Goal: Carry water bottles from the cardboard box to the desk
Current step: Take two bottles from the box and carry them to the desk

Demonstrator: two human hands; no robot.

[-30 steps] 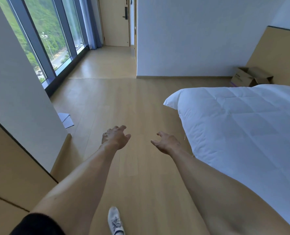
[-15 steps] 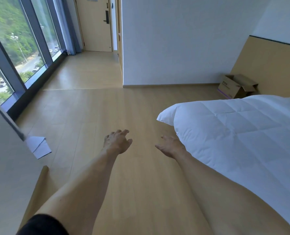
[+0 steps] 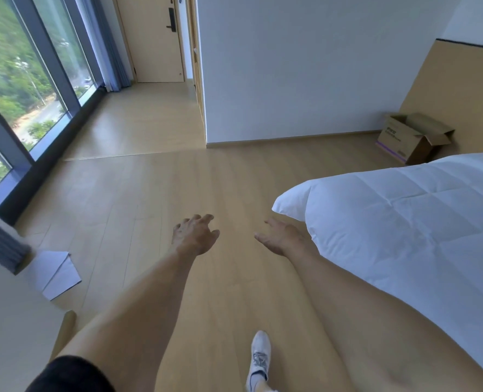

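Two empty hands (image 3: pixel 239 237) above floor (image 3: pixel 178 193)

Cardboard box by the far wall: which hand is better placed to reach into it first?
Probably the right hand: the cardboard box stands far right beyond the bed. The left hand is also empty, but farther.

Bright window (image 3: pixel 22 89) daylight, blurred edges

Both arms are reaching forward over the wooden floor (image 3: pixel 234 179), the left hand (image 3: pixel 193 236) and right hand (image 3: pixel 281 237) hanging empty with loosely curled fingers. A cardboard box (image 3: pixel 413 138) is sitting open by the far wall (its contents hidden), beyond the white bed (image 3: pixel 404 216). A white shoe (image 3: pixel 260 356) is stepping forward, and folded paper (image 3: pixel 55 274) is lying near the window (image 3: pixel 22 80).
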